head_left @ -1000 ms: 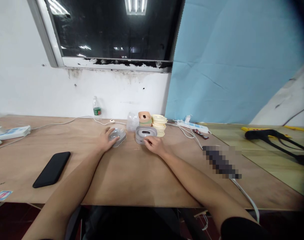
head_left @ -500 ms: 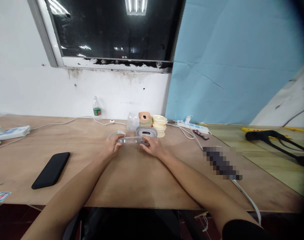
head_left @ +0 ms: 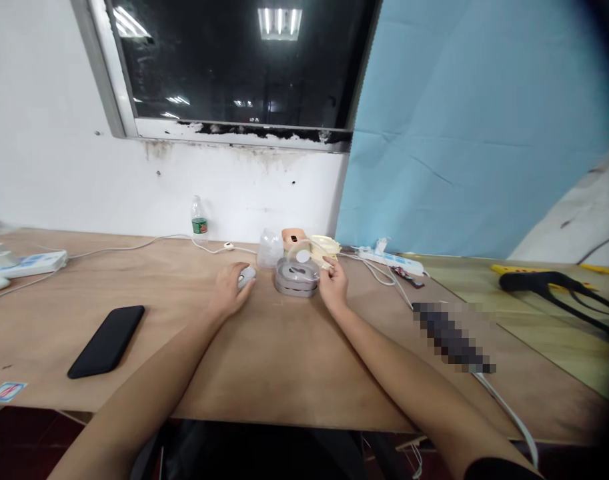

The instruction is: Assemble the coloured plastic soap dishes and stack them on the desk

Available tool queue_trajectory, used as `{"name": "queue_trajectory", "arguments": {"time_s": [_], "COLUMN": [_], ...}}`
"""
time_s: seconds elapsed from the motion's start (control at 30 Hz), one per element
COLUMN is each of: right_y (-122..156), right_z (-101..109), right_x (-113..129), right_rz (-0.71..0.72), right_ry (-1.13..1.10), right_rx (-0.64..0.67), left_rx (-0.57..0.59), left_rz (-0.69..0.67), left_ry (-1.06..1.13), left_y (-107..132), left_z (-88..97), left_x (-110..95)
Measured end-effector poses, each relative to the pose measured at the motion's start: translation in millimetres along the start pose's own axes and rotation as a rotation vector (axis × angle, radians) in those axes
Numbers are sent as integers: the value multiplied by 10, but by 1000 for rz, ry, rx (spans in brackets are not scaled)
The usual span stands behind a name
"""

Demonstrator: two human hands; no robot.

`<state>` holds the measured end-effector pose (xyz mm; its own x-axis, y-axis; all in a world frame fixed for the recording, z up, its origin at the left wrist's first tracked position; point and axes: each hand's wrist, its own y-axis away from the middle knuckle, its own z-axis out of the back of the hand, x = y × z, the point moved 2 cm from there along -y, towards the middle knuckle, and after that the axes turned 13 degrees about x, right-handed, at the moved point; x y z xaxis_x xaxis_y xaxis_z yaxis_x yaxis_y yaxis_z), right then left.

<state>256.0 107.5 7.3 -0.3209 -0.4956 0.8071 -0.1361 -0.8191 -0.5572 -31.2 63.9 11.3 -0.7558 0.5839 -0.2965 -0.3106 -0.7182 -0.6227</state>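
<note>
A grey oval container [head_left: 297, 288], stacked in two levels, stands on the table between my hands. Over its top is a clear plastic cover [head_left: 303, 256], tilted up at the back. My right hand [head_left: 333, 287] pinches the right edge of this cover. To the left, my left hand [head_left: 229, 291] has its fingers curled round a light grey rounded lid [head_left: 247, 276] close to the tabletop. The palm hides part of that lid. Just behind the container are a clear plastic cup-like piece [head_left: 271, 250], an orange box [head_left: 293, 238] and a stack of pale yellow containers [head_left: 325, 247].
A black phone [head_left: 107, 341] lies at the left. A green-labelled bottle [head_left: 199, 223] stands by the wall. White power strips [head_left: 391, 260] with cables are at both sides. A blurred dark item [head_left: 451, 337] lies right, near a black strap-like object [head_left: 549, 283].
My hands have moved apart; both were on the clear cover. It is now over the grey container, held by my right hand alone. My left hand has moved onto the light grey lid.
</note>
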Motion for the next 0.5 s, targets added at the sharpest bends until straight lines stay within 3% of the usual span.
{"name": "queue_trajectory", "arguments": {"time_s": [0.1,0.27,0.5], "right_y": [-79,-145,-451], "right_z": [-3,-216,-703], "right_x": [38,284,465], "right_rz": [-132,-327,-449], "right_ry": [-129,-296,-440], "right_rx": [10,118,111], "left_rx": [15,161,290], "left_rz": [138,392,410], "left_ry": [-61,-152,-151], "left_y": [-3,30,56], "left_z": [-36,-110,-170], "left_x": [178,391,416]}}
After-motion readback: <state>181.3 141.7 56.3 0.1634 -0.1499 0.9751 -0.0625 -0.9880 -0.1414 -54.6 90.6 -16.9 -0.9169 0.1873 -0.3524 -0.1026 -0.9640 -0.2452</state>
